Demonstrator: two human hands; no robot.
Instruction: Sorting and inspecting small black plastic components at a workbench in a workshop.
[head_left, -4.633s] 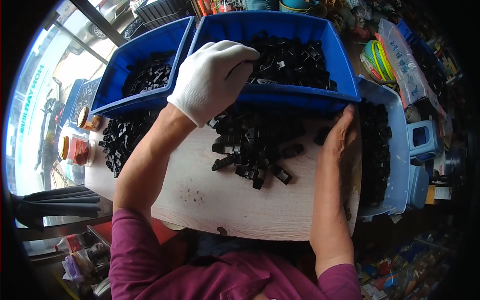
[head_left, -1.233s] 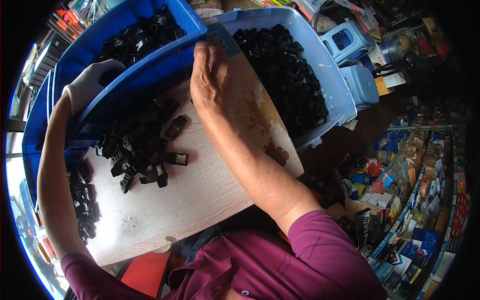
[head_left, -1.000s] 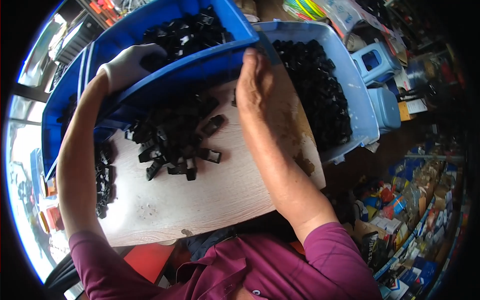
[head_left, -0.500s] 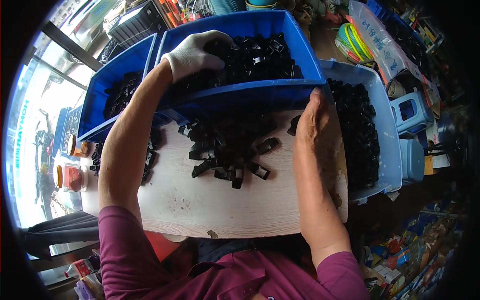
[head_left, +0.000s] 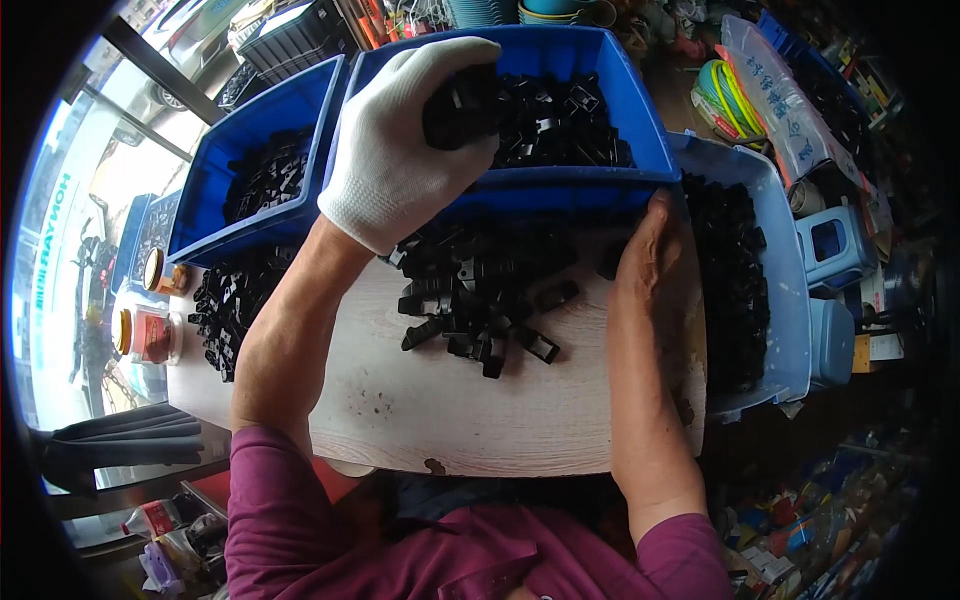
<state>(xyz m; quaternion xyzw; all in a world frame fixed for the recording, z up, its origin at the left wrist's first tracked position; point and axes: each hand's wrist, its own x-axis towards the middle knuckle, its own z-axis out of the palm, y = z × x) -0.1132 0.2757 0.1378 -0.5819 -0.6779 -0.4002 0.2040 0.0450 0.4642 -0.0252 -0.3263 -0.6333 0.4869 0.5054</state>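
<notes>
My left hand point(head_left: 385, 150), in a white knit glove, is closed around a clump of black plastic parts point(head_left: 462, 112) above the front rim of a large blue bin point(head_left: 575, 188). More black plastic pieces point(head_left: 570, 110) fill that bin. Bare, my right hand point(head_left: 648, 245) is at the bin's front right corner, thumb pointing up along it; its fingers are mostly hidden. Below the bin, a loose pile of black plastic clips point(head_left: 470, 290) lies on the pale wooden table point(head_left: 500, 420). One dark piece sits just left of my right hand.
A second blue bin point(head_left: 205, 190) with black parts stands at the left, another heap point(head_left: 225, 310) in front of it. A lighter blue tub point(head_left: 785, 330) of black parts is at the right. Jars point(head_left: 150, 335) stand by the left edge; blue stools point(head_left: 832, 245) lie beyond the tub.
My left hand has come up and toward me out of the large bin, lifting a clump of black parts. My right hand remains at the bin's corner. The view has shifted slightly.
</notes>
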